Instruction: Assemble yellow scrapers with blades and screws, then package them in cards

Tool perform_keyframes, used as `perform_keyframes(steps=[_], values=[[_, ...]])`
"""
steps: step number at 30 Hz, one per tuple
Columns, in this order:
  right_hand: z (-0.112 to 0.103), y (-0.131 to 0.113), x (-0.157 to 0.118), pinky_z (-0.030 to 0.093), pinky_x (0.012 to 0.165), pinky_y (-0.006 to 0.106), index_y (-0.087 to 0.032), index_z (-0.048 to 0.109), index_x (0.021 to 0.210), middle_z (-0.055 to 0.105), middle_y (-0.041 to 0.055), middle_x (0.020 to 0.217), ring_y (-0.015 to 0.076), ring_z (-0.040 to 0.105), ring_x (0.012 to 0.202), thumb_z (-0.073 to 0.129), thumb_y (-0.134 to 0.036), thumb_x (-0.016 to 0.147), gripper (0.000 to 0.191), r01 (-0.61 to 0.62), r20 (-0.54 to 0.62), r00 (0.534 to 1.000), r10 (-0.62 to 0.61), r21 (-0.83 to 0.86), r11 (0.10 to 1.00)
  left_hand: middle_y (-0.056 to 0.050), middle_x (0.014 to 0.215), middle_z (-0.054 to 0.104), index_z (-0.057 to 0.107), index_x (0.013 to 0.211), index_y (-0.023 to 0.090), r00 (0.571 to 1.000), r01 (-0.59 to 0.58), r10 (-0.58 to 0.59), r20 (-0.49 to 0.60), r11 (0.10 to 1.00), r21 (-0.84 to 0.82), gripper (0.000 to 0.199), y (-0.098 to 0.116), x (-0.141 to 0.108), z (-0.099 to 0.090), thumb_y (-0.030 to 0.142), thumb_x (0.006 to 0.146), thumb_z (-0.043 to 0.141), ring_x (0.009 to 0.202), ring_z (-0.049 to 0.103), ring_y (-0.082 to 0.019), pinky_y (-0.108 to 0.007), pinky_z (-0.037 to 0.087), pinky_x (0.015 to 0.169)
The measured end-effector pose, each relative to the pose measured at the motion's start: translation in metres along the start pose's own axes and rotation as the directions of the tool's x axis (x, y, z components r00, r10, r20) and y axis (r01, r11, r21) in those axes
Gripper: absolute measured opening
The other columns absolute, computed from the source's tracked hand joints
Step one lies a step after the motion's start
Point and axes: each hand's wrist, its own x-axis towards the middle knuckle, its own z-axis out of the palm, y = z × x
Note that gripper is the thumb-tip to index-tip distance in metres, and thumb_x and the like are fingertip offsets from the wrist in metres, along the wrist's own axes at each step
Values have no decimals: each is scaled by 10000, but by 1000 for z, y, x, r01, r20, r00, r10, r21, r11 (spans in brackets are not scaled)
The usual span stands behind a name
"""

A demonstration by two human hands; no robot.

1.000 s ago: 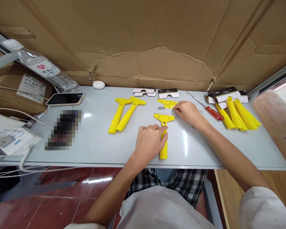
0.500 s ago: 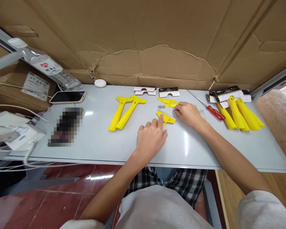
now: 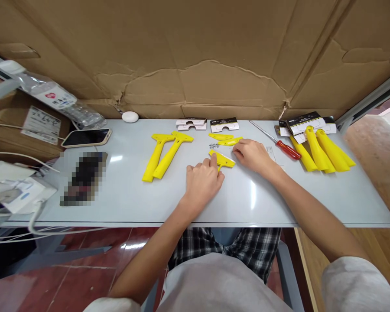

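Note:
My left hand [image 3: 203,180] is closed round the handle of a yellow scraper [image 3: 226,161] on the table, its index finger lying along the scraper's head. Just right of that head, my right hand [image 3: 251,154] is closed with thumb and fingertips together, low over the table; what it pinches, if anything, is hidden. Two loose yellow scraper plates [image 3: 230,141] lie beyond, close to a small pile of screws [image 3: 214,146]. A thin metal blade [image 3: 271,152] rests beside my right wrist.
Two yellow scrapers [image 3: 169,158] lie at left. A red-handled screwdriver [image 3: 288,150] and several yellow handles [image 3: 331,151] with cards are at right. Folded cards [image 3: 225,125] sit at the back. Phone [image 3: 87,138], bottle [image 3: 56,97] and white charger [image 3: 27,190] occupy the left side.
The whole view has shifted a little, so the things on the table appear slightly further left. Both hands keep nearly the same places and poses relative to the scraper.

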Motion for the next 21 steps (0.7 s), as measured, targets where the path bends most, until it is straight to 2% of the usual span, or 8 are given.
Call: perform_keyframes(steps=[10, 15, 21], values=[[-2, 4, -1, 346, 704, 333, -231, 787, 1101, 757, 85, 1178, 238, 670, 1076, 470, -232, 1062, 319, -16, 6, 1000, 16, 25, 1000, -212, 1173, 761, 538, 1503, 24, 995, -42, 40, 94, 999, 22, 536, -6, 9, -9, 166, 992, 459, 1022, 783, -345, -417, 550, 864], [-2, 6, -1, 333, 699, 338, -229, 784, 1079, 763, 74, 1162, 238, 673, 1065, 473, -212, 1049, 313, -13, -6, 1000, 14, 26, 1000, -217, 1149, 757, 587, 1414, 13, 997, -50, 49, 63, 999, 2, 471, -10, 9, -6, 167, 994, 439, 991, 778, -358, -430, 561, 830], [-4, 6, -1, 361, 729, 336, -220, 780, 1116, 765, 90, 1192, 246, 671, 1098, 459, -215, 1060, 326, -26, -3, 1000, 26, 30, 999, -216, 1152, 763, 598, 1413, 35, 997, -40, 41, 60, 999, -25, 445, -12, 8, -3, 216, 1042, 432, 996, 776, -344, -415, 564, 836]])
